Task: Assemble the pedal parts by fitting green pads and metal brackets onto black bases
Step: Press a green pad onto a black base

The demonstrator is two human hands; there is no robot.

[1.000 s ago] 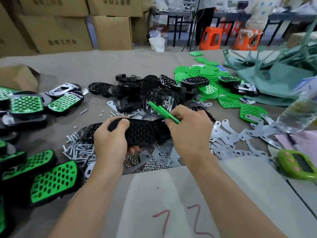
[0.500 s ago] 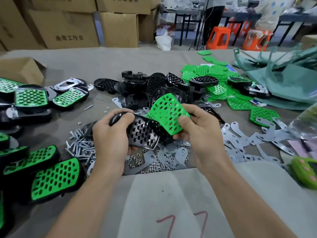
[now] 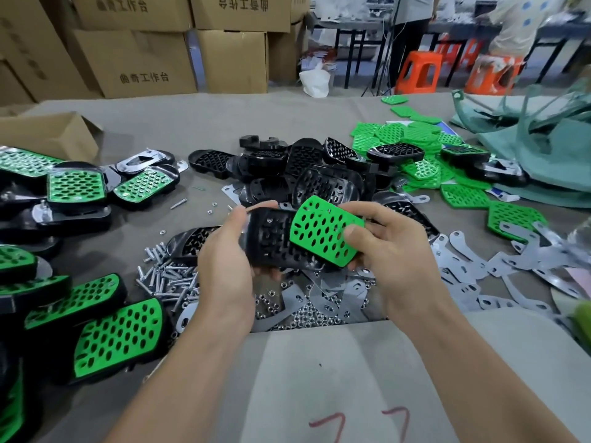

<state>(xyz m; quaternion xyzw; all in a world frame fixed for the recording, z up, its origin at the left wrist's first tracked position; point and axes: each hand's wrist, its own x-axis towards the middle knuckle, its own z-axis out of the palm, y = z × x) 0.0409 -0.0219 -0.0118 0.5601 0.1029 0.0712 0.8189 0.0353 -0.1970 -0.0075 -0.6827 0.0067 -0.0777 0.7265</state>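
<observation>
Our left hand [image 3: 224,266] curls round the left end of a black base [image 3: 271,241], thumb on top, holding it above the surface [image 3: 192,123]. Our right hand [image 3: 393,251] grips the base's right end, its thumb pressing down on a green pad [image 3: 323,235]. The pad covers the right part of the base, and the left part shows bare. Under the hands lie a heap of bolts [image 3: 169,279] and nuts [image 3: 307,311], with flat metal brackets [image 3: 473,266] to the right. Beyond them sit spare black bases [image 3: 303,167], with loose green pads [image 3: 409,135] beside them. Finished pedals [image 3: 118,337] lie at the left.
</observation>
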